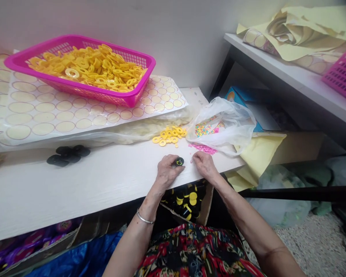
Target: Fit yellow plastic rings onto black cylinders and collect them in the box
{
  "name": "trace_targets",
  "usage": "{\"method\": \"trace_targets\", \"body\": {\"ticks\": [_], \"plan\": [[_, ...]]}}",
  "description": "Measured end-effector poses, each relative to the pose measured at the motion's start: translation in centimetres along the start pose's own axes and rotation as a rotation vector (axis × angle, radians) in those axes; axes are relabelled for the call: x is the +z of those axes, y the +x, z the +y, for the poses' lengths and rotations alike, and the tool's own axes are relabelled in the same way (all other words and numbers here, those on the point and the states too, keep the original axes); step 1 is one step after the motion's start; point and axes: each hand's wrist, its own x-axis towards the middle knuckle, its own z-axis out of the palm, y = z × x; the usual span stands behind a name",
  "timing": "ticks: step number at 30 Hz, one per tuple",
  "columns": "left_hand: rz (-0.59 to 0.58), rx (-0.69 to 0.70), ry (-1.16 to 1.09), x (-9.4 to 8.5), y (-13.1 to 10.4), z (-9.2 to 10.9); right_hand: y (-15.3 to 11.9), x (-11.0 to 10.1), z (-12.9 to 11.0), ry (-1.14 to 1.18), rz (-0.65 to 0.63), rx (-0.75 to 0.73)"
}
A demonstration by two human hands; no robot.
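Note:
My left hand (167,169) is closed around a small round black cup (179,161), its opening tilted up and a bit of yellow-green showing inside. To its right, my right hand (203,163) is in a pinch just above the table, fingertips beside a tiny pink piece (191,157); whether they grip anything is too small to tell. Behind that hand lies a small heap of pink bits (204,148). Yellow rings (169,135) are piled beyond my left hand. A clear plastic bag (233,127) with multicoloured beads (204,129) stands open behind my right hand.
A pink basket (132,96) full of yellow rings rests on sticker sheets (83,123) at the back left. Black pieces (69,154) lie on the left of the white table (103,184). Below its edge, a box (205,215) holds black, yellow-capped containers. A shelf (276,65) juts in at right.

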Motion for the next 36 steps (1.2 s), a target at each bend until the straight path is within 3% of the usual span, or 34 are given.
{"method": "trace_targets", "body": {"ticks": [4,11,16,22,28,33,36], "plan": [[-0.001,0.026,-0.003,0.1,0.0,-0.1,-0.7,0.5,0.2,-0.081,-0.048,-0.154],[0.009,0.028,0.015,0.1,0.0,0.0,-1.2,1.0,-0.2,-0.420,-0.055,-0.215],[0.000,0.009,0.019,-0.1,0.0,0.4,-2.6,0.7,-0.4,-0.574,-0.075,-0.344],[-0.006,0.016,0.020,-0.1,0.1,0.5,-5.1,0.5,1.3,-0.469,-0.033,-0.474],[0.013,0.017,0.003,0.2,0.1,0.2,-5.2,1.0,2.3,-0.088,0.144,-0.466],[0.034,0.016,-0.008,0.2,0.1,0.0,-4.3,0.7,1.5,-0.143,0.016,-0.390],[0.027,0.024,-0.011,0.2,0.1,0.2,-3.7,0.6,0.7,-0.139,0.023,-0.381]]}}
